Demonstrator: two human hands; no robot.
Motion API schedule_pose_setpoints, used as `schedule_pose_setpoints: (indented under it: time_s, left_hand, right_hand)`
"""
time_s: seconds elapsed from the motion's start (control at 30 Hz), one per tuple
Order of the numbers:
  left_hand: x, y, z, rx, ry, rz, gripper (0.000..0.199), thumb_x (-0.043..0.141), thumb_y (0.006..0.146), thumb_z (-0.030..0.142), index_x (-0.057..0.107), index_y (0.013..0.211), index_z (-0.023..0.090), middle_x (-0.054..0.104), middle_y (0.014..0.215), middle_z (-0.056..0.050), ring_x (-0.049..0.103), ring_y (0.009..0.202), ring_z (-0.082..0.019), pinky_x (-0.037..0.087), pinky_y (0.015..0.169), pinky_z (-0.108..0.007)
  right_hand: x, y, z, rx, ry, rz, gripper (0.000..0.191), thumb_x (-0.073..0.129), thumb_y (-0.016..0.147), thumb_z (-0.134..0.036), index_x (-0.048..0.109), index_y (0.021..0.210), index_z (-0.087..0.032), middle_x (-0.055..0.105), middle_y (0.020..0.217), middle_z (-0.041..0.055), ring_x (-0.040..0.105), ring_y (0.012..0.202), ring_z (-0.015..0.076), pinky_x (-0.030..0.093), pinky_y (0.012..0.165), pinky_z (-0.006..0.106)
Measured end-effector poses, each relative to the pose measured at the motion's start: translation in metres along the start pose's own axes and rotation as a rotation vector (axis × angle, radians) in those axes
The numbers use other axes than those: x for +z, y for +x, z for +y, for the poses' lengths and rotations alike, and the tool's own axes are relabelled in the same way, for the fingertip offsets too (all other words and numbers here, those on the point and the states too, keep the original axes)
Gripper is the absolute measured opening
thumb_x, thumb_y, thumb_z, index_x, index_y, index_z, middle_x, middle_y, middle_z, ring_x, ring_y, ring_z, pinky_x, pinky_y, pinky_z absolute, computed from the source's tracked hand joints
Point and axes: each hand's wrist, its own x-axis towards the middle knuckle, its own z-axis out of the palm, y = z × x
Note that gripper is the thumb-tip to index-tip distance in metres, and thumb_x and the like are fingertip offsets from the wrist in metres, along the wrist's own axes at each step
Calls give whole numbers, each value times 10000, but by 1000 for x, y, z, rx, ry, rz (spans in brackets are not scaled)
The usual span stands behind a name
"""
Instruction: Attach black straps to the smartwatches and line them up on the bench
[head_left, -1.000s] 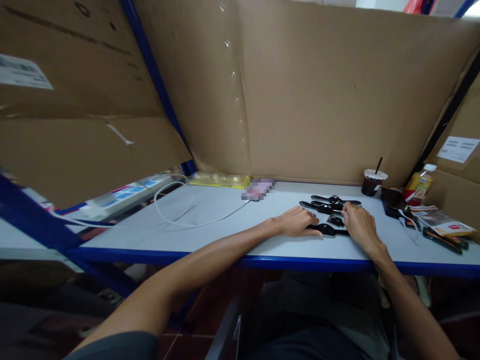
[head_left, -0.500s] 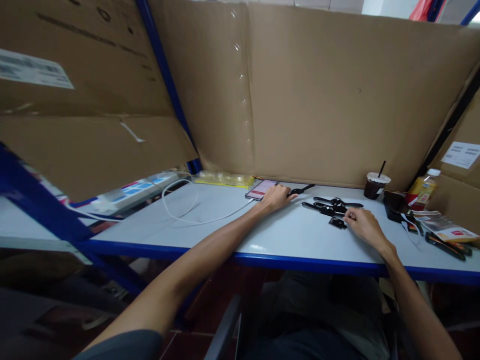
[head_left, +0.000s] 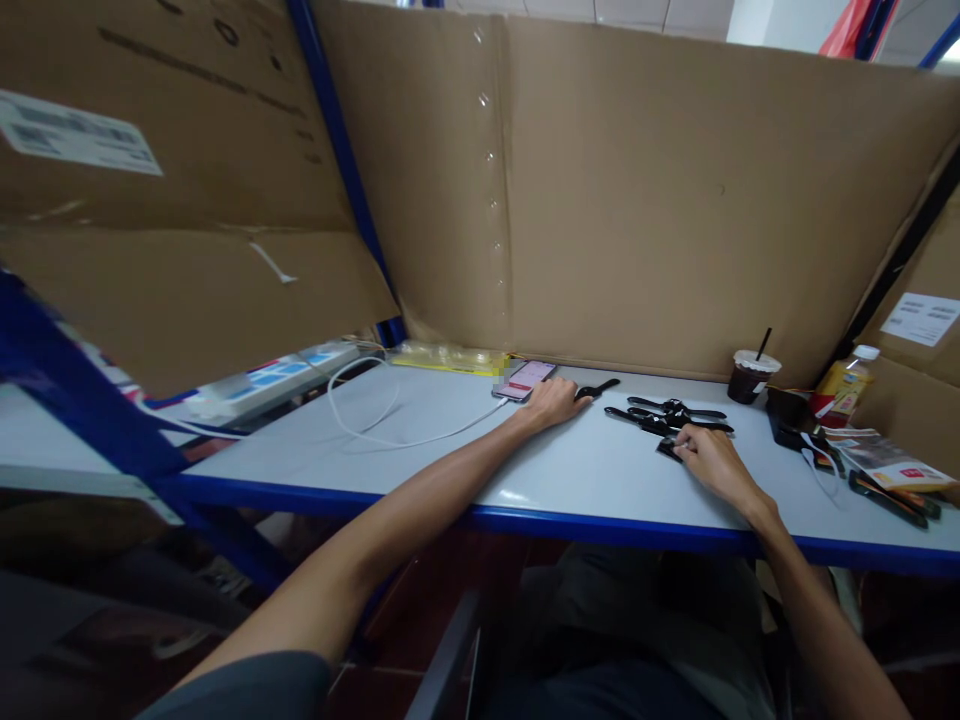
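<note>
My left hand (head_left: 555, 402) curls over a black watch (head_left: 606, 386) end, grip hidden. Right hand (head_left: 716, 460) nearly pinched at a small black piece (head_left: 664, 449) – can't tell if held; best pinch lightly, clear of the watch pile (head_left: 649, 424) beyond.

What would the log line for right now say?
Left hand: touching watch beside phone | Right hand: touching small black piece | Just beyond it: more watches | Also on table: cup, bottle

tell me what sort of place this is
Probably a small work booth: a blue-edged desk, tall cardboard standing behind it, and several black watches lying on top.
</note>
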Motion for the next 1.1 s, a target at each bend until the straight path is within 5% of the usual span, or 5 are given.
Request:
schedule_pose_setpoints:
  time_s: [0.13,0.3,0.53,0.87,1.1]
  left_hand:
    - [5,1,1,14,-9,-4,551,437,991,605,711,1127,146,724,1124,-198,686,1087,-322,507,896,-380]
    - [4,-1,2,30,0,-10,522,421,1003,574,671,1163,145,719,1124,-198,687,1072,-337,513,865,-396]
    - [-1,-3,5,83,-47,143,375,445,1027,443,617,1197,156,667,1187,-177,639,1108,-310,509,873,-396]
    - [-6,-51,67,1071,-276,111,383,436,1047,272,565,1407,273,620,1412,-55,535,1314,-217,432,1098,-412]
    - [-8,-44,48,870,-327,10,358,485,1019,298,670,1317,228,678,1343,-85,587,1281,-228,467,1097,-415]
  right_hand:
    - [-4,1,-5,-128,259,16,269,548,923,-221,699,1145,-213,785,967,40,711,900,200,492,826,291]
    - [-7,-1,-1,39,-131,223,290,519,959,-169,702,1182,-201,710,1263,100,674,1101,247,473,925,324]
    - [-6,-4,-5,1,-318,4,245,518,990,-198,679,1175,-209,703,1234,88,682,1060,259,456,815,308]
    - [-2,-5,-9,80,-430,-50,275,434,1018,-196,602,1233,-161,646,1268,163,685,1003,276,444,795,334]
    - [-6,-4,3,75,-271,-39,245,535,983,-256,665,1177,-183,674,1232,143,659,1060,284,431,837,330]
